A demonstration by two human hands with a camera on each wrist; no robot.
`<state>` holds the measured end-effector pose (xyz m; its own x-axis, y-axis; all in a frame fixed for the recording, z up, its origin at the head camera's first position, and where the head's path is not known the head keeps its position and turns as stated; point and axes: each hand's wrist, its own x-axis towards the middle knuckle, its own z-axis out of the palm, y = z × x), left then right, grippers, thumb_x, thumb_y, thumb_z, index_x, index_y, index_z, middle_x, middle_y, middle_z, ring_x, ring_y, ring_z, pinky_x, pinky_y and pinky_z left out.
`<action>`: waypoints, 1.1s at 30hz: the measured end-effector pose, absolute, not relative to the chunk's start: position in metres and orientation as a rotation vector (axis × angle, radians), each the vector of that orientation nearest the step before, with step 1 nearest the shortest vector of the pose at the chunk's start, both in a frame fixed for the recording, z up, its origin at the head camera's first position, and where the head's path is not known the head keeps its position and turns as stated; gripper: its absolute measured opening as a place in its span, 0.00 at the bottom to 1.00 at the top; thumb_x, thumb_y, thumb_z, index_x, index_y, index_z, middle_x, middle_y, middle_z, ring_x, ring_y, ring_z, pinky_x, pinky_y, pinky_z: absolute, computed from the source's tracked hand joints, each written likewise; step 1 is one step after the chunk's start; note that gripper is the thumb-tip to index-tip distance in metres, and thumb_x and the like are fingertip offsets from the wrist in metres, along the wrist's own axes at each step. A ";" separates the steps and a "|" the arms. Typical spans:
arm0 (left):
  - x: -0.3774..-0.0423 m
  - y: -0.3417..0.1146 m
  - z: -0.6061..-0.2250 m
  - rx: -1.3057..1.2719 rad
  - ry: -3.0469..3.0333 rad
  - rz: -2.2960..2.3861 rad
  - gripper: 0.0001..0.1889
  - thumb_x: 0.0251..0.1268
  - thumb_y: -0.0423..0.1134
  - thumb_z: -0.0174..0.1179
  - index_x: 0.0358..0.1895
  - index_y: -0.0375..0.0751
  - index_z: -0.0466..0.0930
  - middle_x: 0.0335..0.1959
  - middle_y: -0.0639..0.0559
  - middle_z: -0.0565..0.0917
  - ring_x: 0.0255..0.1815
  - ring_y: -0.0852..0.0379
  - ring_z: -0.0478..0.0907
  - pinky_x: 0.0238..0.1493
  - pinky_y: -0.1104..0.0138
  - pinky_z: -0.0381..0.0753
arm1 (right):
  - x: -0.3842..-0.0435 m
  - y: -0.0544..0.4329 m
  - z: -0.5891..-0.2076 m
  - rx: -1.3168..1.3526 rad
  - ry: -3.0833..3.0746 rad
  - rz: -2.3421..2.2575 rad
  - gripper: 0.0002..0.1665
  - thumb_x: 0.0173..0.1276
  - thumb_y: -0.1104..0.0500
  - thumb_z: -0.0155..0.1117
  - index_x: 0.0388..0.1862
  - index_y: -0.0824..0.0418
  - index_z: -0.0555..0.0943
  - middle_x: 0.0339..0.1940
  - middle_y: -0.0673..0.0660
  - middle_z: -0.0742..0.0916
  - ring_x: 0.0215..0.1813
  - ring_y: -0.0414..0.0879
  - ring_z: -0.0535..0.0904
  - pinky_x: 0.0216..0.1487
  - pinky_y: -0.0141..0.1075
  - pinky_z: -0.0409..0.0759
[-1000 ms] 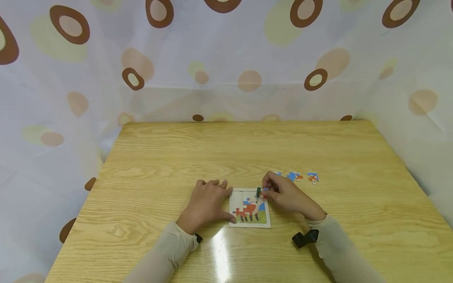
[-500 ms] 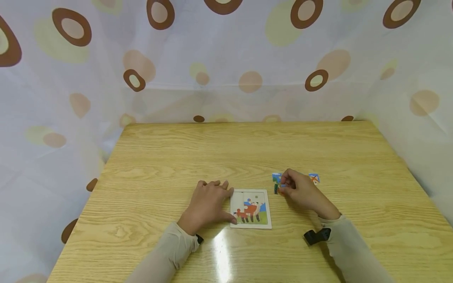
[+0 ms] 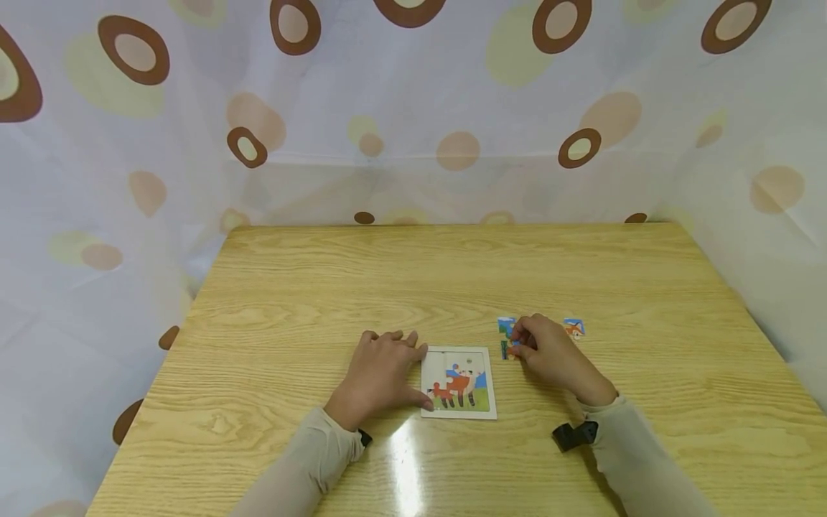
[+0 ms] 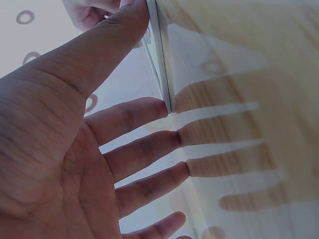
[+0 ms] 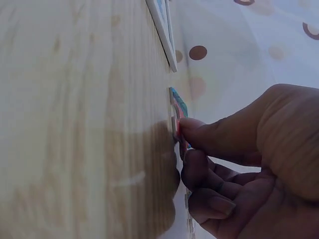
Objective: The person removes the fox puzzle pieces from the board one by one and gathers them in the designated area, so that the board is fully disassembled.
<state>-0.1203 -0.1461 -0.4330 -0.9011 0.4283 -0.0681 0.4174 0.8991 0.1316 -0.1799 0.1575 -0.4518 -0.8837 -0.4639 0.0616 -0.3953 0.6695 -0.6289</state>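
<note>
Right hand (image 3: 549, 353) went from the puzzle tray's (image 3: 460, 414) top right corner to the table on its right over the last second, bringing a puzzle piece (image 3: 504, 350) along; left hand (image 3: 381, 373) and tray about the same.

Left to right: left hand has fingers spread and near straight, thumb at the tray's lower left corner, index at the upper left, nothing grasped. Tray lies flat, part-filled: animal picture (image 3: 459, 386) laid in along the bottom and centre-right; upper left and top strip bare, so I'd call it roughly half done. Right of the tray, the dark green and orange piece is low at the table between right thumb and curled index, a near-closed pinch; can't tell whether full weight is on the table. Blue-green loose piece (image 3: 505, 325) sits just behind it. Blue-orange loose piece (image 3: 573, 328) lies past the hand. These look left to fit; the hand may hide more, no sure count.

Surface: wood-grain table (image 3: 323, 280), glossy, glare streak near the front. Room: pale sheet (image 3: 413, 93) with brown ovals, behind and both sides.
</note>
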 end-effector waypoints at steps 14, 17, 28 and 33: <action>-0.120 -0.147 -0.433 0.654 2.956 0.189 0.48 0.41 0.74 0.74 0.68 0.52 0.81 0.71 0.48 0.77 0.72 0.45 0.73 0.62 0.46 0.69 | -0.175 0.152 -0.447 -0.709 2.775 -0.991 0.08 0.69 0.70 0.69 0.43 0.65 0.79 0.38 0.58 0.79 0.37 0.48 0.75 0.37 0.41 0.76; -0.120 -0.147 -0.433 0.655 2.956 0.186 0.48 0.42 0.74 0.74 0.68 0.52 0.81 0.71 0.48 0.77 0.72 0.45 0.73 0.62 0.45 0.69 | -0.172 0.146 -0.444 -0.747 2.767 -1.022 0.08 0.69 0.71 0.68 0.45 0.66 0.79 0.39 0.59 0.79 0.38 0.48 0.76 0.37 0.41 0.77; -0.120 -0.146 -0.431 0.649 2.950 0.185 0.48 0.42 0.74 0.74 0.68 0.52 0.81 0.71 0.48 0.77 0.72 0.45 0.73 0.62 0.46 0.69 | -0.156 0.114 -0.440 -0.869 2.701 -1.026 0.09 0.69 0.69 0.69 0.47 0.66 0.82 0.34 0.50 0.80 0.34 0.42 0.72 0.35 0.36 0.74; -0.121 -0.146 -0.432 0.655 2.962 0.177 0.48 0.42 0.75 0.73 0.68 0.52 0.82 0.71 0.48 0.77 0.71 0.45 0.74 0.62 0.46 0.70 | -0.152 0.102 -0.436 -0.865 2.637 -1.033 0.11 0.70 0.67 0.69 0.50 0.68 0.83 0.33 0.49 0.80 0.32 0.41 0.71 0.33 0.34 0.73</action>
